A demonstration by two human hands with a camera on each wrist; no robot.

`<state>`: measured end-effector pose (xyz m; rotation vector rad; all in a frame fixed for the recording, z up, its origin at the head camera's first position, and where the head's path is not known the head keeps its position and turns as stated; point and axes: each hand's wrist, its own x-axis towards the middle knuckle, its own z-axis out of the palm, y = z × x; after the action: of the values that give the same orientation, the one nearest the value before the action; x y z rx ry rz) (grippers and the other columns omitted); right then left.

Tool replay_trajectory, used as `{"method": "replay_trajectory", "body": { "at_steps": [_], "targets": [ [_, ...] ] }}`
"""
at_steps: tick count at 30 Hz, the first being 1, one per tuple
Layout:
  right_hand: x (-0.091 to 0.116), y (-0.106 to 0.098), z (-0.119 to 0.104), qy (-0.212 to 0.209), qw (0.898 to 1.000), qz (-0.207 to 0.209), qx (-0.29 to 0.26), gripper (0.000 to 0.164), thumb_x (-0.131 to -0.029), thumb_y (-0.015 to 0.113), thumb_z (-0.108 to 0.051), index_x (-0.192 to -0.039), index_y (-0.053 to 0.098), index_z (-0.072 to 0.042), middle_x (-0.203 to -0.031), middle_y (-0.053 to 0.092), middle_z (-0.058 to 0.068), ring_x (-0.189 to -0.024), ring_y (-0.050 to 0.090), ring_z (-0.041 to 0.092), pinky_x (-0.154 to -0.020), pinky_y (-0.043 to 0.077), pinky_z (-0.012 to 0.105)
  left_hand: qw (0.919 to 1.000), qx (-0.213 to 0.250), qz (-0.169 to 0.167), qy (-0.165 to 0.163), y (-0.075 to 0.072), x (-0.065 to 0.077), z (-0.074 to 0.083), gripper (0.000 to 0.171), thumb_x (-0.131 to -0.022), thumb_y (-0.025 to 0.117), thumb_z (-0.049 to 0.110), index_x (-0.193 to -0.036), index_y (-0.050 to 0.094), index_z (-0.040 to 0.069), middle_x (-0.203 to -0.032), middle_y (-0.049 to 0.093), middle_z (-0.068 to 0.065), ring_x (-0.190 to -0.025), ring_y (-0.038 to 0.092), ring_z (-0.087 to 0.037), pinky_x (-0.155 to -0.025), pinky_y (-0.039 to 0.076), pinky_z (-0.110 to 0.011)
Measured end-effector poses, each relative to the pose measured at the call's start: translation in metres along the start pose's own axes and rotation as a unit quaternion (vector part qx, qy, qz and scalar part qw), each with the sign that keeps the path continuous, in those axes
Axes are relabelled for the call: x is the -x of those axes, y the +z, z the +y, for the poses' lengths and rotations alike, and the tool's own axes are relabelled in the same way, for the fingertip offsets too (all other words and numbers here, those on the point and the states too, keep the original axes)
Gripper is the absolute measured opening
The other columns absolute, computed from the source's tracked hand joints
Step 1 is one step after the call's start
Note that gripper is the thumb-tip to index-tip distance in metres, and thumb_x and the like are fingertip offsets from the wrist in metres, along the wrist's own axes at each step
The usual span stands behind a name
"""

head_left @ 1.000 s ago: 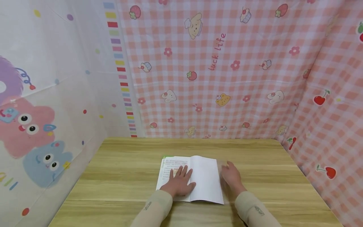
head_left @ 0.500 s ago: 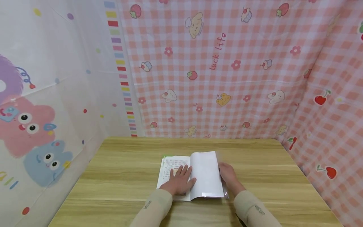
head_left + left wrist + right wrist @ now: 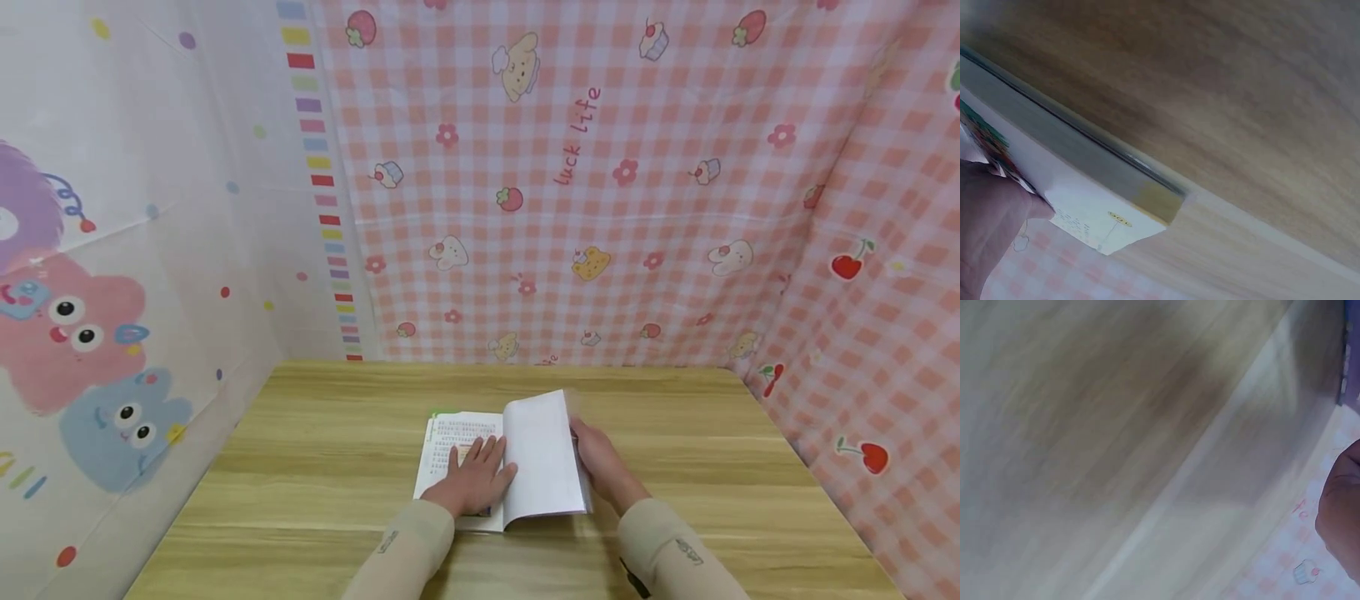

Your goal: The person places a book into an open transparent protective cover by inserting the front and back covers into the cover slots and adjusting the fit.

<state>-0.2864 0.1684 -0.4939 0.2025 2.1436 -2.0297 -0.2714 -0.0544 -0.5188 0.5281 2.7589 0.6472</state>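
An open book (image 3: 536, 458) lies on the table, with printed text on its left page and a blank white right side. My left hand (image 3: 474, 485) rests spread on the left page, fingers straight. The left wrist view shows the book's thick page block (image 3: 1079, 144) from its edge, with part of the left hand (image 3: 994, 219) over the printed page. At the book's right edge, my right hand (image 3: 603, 467) grips the cover's side, holding it raised and bowed; the fingers behind are hidden. A purple piece of the cover (image 3: 1352, 362) shows in the right wrist view.
The wood-grain table (image 3: 337, 433) extends around the book on all sides. A pink checked cloth (image 3: 637, 217) hangs behind it and along the right, and a white cartoon-printed cloth (image 3: 202, 250) hangs on the left.
My right hand has come in to the book's right edge and taken hold of it. The right side has lifted and swung slightly leftward. My left hand stays put.
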Motion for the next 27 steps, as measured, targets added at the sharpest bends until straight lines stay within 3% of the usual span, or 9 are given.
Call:
{"method": "replay_trajectory", "body": {
  "at_steps": [4, 11, 15, 20, 27],
  "targets": [
    [0.002, 0.01, -0.003, 0.004, 1.0, -0.024, -0.017, 0.056, -0.109, 0.028, -0.039, -0.127, 0.05, 0.009, -0.094, 0.061, 0.009, -0.078, 0.062, 0.015, -0.07, 0.053, 0.03, 0.9991, 0.039, 0.014, 0.007, -0.002, 0.001, 0.001, 0.067, -0.106, 0.021, 0.052, -0.159, 0.022, 0.011, -0.162, 0.025, -0.009, -0.15, 0.015, -0.032, -0.115, 0.001, -0.062],
    [0.006, 0.016, -0.008, 0.017, 0.994, -0.107, 0.007, 0.049, -0.107, 0.034, -0.037, -0.118, 0.05, 0.008, -0.089, 0.064, 0.008, -0.077, 0.065, 0.016, -0.069, 0.056, 0.033, 0.9982, 0.043, 0.039, 0.013, 0.001, 0.002, -0.001, 0.061, -0.107, 0.02, 0.044, -0.156, 0.031, 0.008, -0.161, 0.029, -0.01, -0.149, 0.019, -0.033, -0.115, 0.003, -0.063],
    [0.007, 0.011, -0.013, -0.001, 0.995, -0.097, 0.037, 0.042, -0.107, 0.037, -0.028, -0.11, 0.055, 0.009, -0.085, 0.064, 0.007, -0.073, 0.064, 0.014, -0.067, 0.055, 0.031, 0.9978, 0.039, 0.051, 0.014, 0.003, 0.005, 0.001, 0.059, -0.108, 0.02, 0.042, -0.154, 0.035, 0.009, -0.16, 0.03, -0.011, -0.149, 0.018, -0.033, -0.114, 0.001, -0.063],
    [0.005, 0.008, -0.02, -0.004, 0.995, -0.073, 0.061, 0.037, -0.105, 0.041, -0.022, -0.105, 0.058, 0.01, -0.082, 0.065, 0.007, -0.071, 0.064, 0.014, -0.066, 0.054, 0.029, 0.9959, 0.073, 0.05, 0.019, 0.003, 0.004, 0.006, 0.061, -0.108, 0.02, 0.044, -0.154, 0.037, 0.007, -0.159, 0.032, -0.012, -0.148, 0.02, -0.034, -0.114, 0.001, -0.064],
    [0.009, 0.018, -0.027, -0.016, 0.997, -0.078, 0.024, 0.042, -0.099, 0.04, -0.012, -0.131, 0.045, 0.014, -0.101, 0.064, 0.017, -0.081, 0.064, 0.018, -0.071, 0.055, 0.032, 0.9911, 0.127, 0.04, 0.008, -0.007, -0.001, 0.015, 0.066, -0.107, 0.015, 0.049, -0.155, 0.033, 0.008, -0.16, 0.031, -0.007, -0.148, 0.021, -0.036, -0.114, 0.002, -0.064]
  ]
}}
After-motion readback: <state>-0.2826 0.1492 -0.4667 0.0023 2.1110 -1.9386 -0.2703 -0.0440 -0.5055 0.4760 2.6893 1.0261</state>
